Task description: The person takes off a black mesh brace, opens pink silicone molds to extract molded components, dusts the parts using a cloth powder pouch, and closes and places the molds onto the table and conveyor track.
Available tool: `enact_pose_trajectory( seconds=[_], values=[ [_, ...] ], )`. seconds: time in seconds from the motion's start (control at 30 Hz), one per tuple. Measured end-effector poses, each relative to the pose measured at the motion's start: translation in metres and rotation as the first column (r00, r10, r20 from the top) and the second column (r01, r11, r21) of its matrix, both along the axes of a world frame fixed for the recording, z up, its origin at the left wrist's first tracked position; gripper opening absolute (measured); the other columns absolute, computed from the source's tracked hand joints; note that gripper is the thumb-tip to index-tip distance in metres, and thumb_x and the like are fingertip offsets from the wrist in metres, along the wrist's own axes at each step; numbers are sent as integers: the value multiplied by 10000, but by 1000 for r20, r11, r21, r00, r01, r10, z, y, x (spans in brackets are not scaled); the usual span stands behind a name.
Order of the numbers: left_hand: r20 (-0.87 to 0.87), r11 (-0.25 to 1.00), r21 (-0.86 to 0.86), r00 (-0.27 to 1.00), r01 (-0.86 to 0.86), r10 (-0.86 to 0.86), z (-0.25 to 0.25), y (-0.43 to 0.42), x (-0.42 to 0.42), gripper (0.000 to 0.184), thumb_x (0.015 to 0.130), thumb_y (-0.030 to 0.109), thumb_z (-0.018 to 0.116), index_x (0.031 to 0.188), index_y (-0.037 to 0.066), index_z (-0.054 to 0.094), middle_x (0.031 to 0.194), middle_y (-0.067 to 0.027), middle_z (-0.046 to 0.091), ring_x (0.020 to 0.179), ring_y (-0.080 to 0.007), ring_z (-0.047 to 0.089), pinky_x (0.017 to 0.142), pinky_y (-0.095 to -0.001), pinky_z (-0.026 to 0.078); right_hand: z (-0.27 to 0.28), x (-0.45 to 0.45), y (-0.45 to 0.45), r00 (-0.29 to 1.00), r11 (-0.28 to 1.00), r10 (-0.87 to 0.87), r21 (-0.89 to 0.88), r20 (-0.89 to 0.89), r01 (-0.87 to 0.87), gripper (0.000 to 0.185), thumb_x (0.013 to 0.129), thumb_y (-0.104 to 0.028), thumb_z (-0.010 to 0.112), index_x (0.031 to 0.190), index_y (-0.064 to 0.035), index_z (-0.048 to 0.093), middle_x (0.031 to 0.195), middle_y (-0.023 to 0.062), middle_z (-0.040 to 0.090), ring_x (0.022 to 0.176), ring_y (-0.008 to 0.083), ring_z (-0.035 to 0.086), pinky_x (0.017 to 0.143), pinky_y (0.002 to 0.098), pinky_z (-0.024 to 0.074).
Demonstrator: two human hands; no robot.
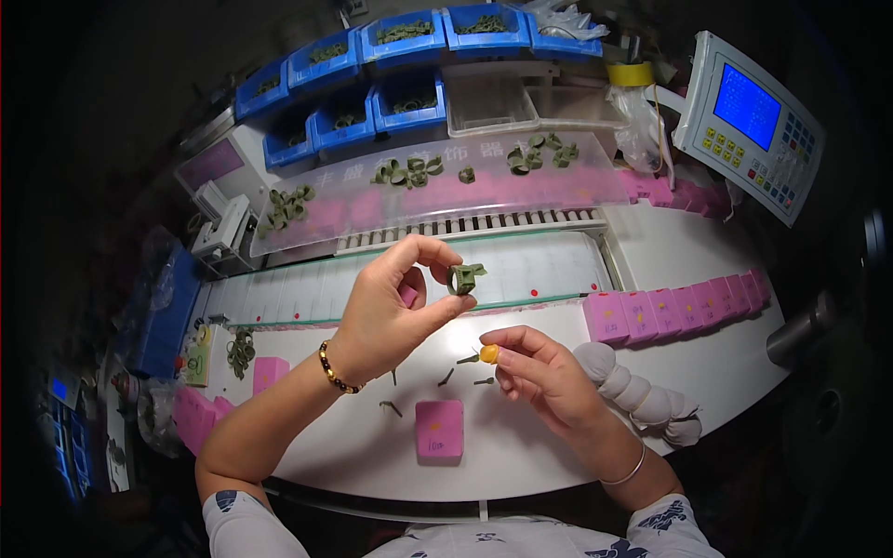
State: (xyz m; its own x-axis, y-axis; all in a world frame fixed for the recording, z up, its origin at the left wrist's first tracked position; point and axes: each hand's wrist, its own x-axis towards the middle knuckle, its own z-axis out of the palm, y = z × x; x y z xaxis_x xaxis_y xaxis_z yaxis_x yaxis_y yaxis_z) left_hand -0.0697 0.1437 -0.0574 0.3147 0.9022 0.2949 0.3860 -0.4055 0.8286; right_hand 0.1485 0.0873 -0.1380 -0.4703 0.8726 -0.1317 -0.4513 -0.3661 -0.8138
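Observation:
My left hand [395,302] is raised over the bench and pinches a green wax ring [462,279] between thumb and forefinger. A bit of pink shows among its curled fingers; I cannot tell what it is. Lower and to the right, my right hand [544,377] has its thumb and forefinger together at a small yellow-orange rounded thing [488,353]. Whether that is held or worn on a fingertip is unclear. Several small green wax pieces [446,377] lie on the white table below. A pink block [439,432] with handwriting sits in front of me.
Pink blocks [651,316] stand in a row at the right, beside a rolled grey cloth [637,395]. Green rings lie on a clear shelf [484,200], with blue bins [405,37] above. A control panel [749,116] hangs upper right. More green pieces [240,353] lie left.

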Motion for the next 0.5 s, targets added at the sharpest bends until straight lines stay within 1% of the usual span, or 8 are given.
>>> enact_pose_trajectory(
  seconds=[0.07,0.13,0.17,0.23,0.27,0.4,0.47,0.5],
  values=[
    [-20,1000,21,1000,4,-4,-3,-3,1,355,788,40,847,1072,63,634,939,30,594,591,20,400,505,-156,312,2,1,0,998,999,13,-29,-55,-14,299,1039,-143,594,1319,-38,606,1041,-10,607,842,46,552,730,207,479],
    [-85,989,141,996,30,-19,-8,-7,1,352,775,46,855,1061,68,652,923,21,582,603,1,376,509,-173,298,3,1,1,997,999,6,-51,-77,-10,300,1045,-149,587,1323,-39,603,1032,-14,602,831,44,554,721,204,481],
    [-83,990,138,996,29,-18,-9,-9,1,352,775,46,855,1061,68,652,923,21,582,603,1,376,509,-173,298,2,1,1,995,997,-2,-71,-101,-5,301,1050,-155,579,1328,-40,599,1023,-17,597,819,42,557,713,200,483],
    [-163,974,221,987,42,-6,-12,-13,2,353,767,42,858,1062,69,665,890,16,563,625,-15,394,516,-187,309,-2,1,3,992,997,-6,-73,-126,-3,303,1055,-163,569,1331,-39,595,1025,-18,598,810,43,559,705,200,484],
    [-159,973,228,987,43,-7,-15,-14,2,361,761,35,860,1065,67,668,870,11,554,638,-30,412,519,-201,322,-3,1,3,988,997,-11,-73,-154,0,305,1061,-171,560,1333,-39,592,1026,-19,599,800,44,561,697,199,486],
    [-200,967,251,980,53,-2,-14,-20,3,356,761,31,860,1061,60,670,868,5,558,635,-35,420,517,-205,335,-3,0,3,986,997,-18,-75,-168,5,306,1068,-178,543,1335,-35,589,1031,-19,604,798,45,562,694,201,487],
    [-209,966,253,978,53,1,-16,-20,2,354,762,34,861,1059,55,669,855,0,561,632,-36,430,517,-206,345,-2,-1,3,988,996,-41,-90,-150,28,300,1054,-163,540,1307,-9,587,996,10,587,790,82,558,672,227,490],
    [-208,966,253,978,53,1,-16,-21,2,354,762,34,861,1059,55,669,855,0,561,632,-36,430,517,-206,345,-2,-1,3,988,996,-41,-90,-150,27,300,1054,-163,540,1307,-9,587,996,10,587,790,82,558,672,227,490]
  ],
)
